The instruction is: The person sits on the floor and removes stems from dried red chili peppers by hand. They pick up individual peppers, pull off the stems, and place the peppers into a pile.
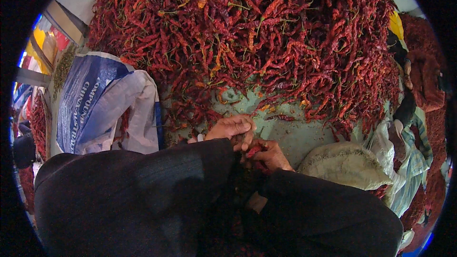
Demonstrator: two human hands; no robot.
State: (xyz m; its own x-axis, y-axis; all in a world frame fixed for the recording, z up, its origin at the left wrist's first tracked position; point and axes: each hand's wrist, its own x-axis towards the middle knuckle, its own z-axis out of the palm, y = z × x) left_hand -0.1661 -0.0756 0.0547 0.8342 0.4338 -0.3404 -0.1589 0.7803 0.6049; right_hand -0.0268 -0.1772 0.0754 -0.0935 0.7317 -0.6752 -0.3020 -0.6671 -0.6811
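Note:
A large heap of dried red chilies (247, 33) spreads in front of me, many with pale stems. Close to my lap, my left hand (232, 129) has its fingers curled in and thumb and fingertips pressed together; whatever is between them is hidden. Just beside it on the right, touching or nearly so, my right hand (273, 156) is closed around some dried red chilies (256, 151). The lower part of that grip is lost in the shadow of my dark sleeves. A few loose chilies lie near the left hand at the heap's front edge.
To the left stands a blue and white woven sack (78, 109), its mouth folded over. A tan sack (346, 164) lies at the right, next to white and striped sacking (409, 176). Chili scraps dot the pale greenish floor (300, 135). Dark clothing at the far right suggests another person.

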